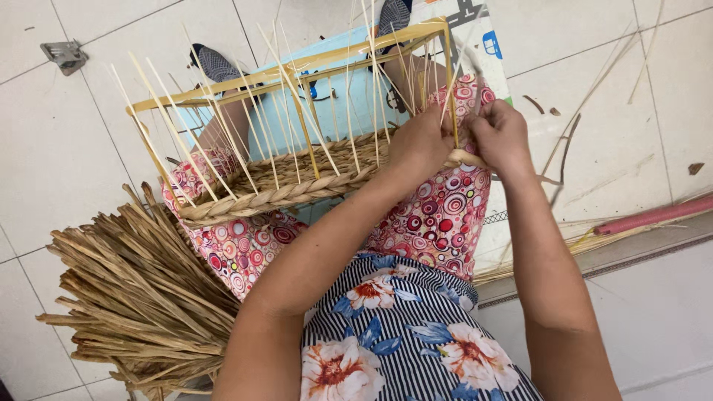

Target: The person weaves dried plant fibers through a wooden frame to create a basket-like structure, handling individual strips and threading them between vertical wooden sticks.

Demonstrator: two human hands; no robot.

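- Straw-coloured woven basket [297, 182] sits tilted on my lap, on a wooden frame [297, 70] with thin upright stakes [223, 141] sticking out all round.
- Only the lower band is woven so far: thick braided rim along the near side, stakes bare above it.
- Left hand [422, 141] is closed on the weave at the basket's right corner, fingers curled over the braid.
- Right hand [503, 134] is just beside it, pinching the strand end [464, 157] at the same corner; both hands nearly touching.
- Corner post of the frame runs up between the two hands.
- Bundle of dried flat reeds [141, 297] lies on the floor by my left knee, just below the basket.
- Loose reed scraps [587, 111] scattered on the tiled floor [59, 148] to my right, near a pink rod [653, 215].
- Small metal bracket [65, 54] lies on the tiles far left, well apart from the work.
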